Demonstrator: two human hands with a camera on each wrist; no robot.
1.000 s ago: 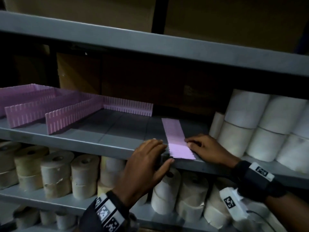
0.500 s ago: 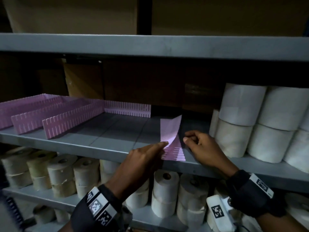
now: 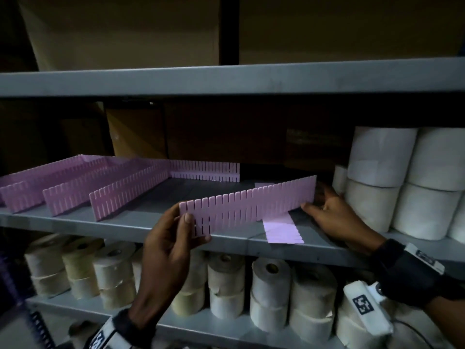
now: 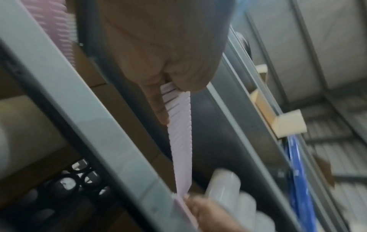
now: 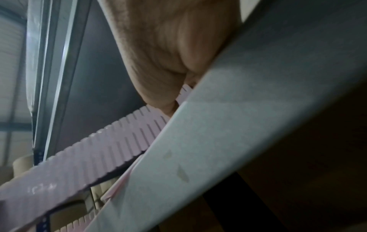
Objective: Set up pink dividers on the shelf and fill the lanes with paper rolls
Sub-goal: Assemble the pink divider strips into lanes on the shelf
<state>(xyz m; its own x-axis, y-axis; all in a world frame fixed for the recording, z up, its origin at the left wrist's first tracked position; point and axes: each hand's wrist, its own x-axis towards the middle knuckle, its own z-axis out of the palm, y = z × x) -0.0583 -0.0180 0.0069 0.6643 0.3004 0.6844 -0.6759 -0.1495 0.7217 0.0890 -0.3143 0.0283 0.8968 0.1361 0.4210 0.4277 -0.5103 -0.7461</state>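
Both hands hold one slotted pink divider on its edge, just above the middle shelf, slanting from front left to back right. My left hand pinches its near left end between thumb and fingers; the left wrist view shows that pinch on the divider. My right hand grips the far right end, and the right wrist view shows the divider running away from it. Another pink divider lies flat on the shelf underneath. Three dividers stand in rows at the left, joined to a back divider.
White paper rolls are stacked on the middle shelf just right of my right hand. The shelf below holds several more rolls. The upper shelf hangs low overhead. Bare shelf lies between the standing dividers and the held one.
The top divider has come up off the flat one on the shelf and turned from lying flat to standing on edge. My left hand moved from the shelf front to grip its end.
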